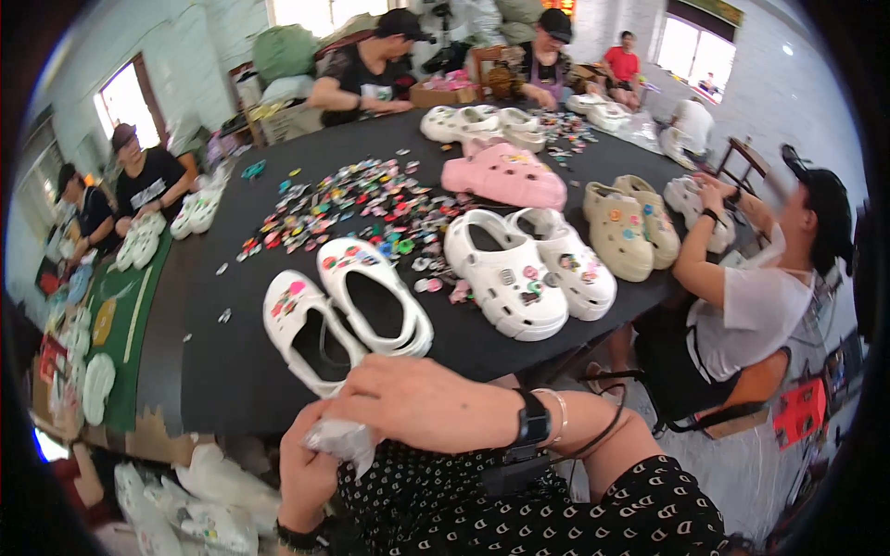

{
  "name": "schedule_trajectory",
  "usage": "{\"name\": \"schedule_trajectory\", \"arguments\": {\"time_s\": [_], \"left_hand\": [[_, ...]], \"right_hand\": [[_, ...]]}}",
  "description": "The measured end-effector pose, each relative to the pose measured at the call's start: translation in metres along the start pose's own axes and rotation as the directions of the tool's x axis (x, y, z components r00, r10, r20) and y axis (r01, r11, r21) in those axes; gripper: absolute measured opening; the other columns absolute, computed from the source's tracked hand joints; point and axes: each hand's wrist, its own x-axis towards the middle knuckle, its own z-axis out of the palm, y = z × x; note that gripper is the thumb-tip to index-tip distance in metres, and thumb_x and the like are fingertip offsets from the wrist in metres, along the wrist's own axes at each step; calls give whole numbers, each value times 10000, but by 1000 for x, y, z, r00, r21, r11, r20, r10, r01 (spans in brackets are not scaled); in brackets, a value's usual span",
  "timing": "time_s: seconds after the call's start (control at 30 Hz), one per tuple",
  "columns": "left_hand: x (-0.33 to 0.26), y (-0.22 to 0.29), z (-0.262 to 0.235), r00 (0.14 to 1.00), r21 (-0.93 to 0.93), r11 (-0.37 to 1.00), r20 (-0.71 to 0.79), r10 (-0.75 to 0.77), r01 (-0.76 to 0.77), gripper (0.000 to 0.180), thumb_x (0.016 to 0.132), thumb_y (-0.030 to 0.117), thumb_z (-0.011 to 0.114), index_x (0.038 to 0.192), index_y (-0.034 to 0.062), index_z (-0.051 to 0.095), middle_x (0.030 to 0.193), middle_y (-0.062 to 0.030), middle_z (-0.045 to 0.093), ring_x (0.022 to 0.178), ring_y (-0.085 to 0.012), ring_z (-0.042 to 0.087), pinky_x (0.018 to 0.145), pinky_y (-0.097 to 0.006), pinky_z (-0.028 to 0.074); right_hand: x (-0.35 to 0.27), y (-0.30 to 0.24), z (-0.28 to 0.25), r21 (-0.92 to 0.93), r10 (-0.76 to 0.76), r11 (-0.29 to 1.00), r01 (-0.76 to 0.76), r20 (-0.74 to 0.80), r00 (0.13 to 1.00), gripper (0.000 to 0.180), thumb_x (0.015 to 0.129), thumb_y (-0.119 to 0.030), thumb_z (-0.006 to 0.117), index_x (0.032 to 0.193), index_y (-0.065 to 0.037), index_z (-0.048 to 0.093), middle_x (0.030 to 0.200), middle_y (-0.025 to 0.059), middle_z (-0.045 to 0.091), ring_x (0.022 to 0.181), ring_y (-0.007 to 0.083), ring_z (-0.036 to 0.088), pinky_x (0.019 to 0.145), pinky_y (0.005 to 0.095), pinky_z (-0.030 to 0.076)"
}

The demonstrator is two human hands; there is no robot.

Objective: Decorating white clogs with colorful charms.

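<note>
Low in front of me, at the table's near edge, my left hand [304, 468] is closed on a small crumpled whitish plastic bag [341, 439]. My right hand [413, 400] is bent over the same bag, its fingers closed against it; the fingertips are partly hidden. Just beyond my hands lies a pair of white slip-on shoes, the left shoe [304, 324] and the right shoe [371, 287], with colourful charms on their toes. Their heels reach close to my right hand. To their right sits a pair of white clogs [519, 278] with charms fitted on top.
A heap of colourful shoe charms [357, 208] spreads over the black table [250, 371]. Beyond stand pink clogs [510, 176], beige clogs [619, 232] and more white clogs [464, 122]. Co-workers [760, 269] sit around the table. Bagged white shoes [199, 505] lie below, at left.
</note>
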Motion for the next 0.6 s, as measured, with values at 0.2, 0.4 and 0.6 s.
{"name": "schedule_trajectory", "arguments": {"time_s": [0.2, 0.4, 0.6], "left_hand": [[4, -11, 4, 989, -399, 906, -33, 143, -144, 586, 834, 94, 586, 1365, -3, 358, 1264, -154, 542, 1127, -247, 583, 948, -410, 496], [17, -3, -36, 942, -535, 824, -337, -8, -184, 467, 878, 99, 658, 1280, 67, 422, 1203, -188, 568, 1056, -318, 625, 855, -385, 531], [82, -38, -57, 806, 751, 636, -257, 533, -181, 568, 683, 62, 765, 1197, 42, 524, 1134, -146, 577, 1122, -343, 503, 981, -427, 375]], "right_hand": [[16, -1, -15, 35, -9, 999, 12, -77, 997, 416, 671, 56, 660, 1061, -84, 627, 959, 73, 600, 864, 265, 636, 716, 356, 553], [35, 18, -19, 21, 96, 995, -93, -228, 969, 275, 738, -34, 704, 1001, -61, 626, 899, 120, 554, 783, 320, 608, 658, 383, 500], [67, 28, 11, -268, 16, 962, -42, -96, 995, 147, 774, -16, 599, 919, -8, 577, 901, 138, 532, 781, 304, 627, 640, 392, 516]]}}
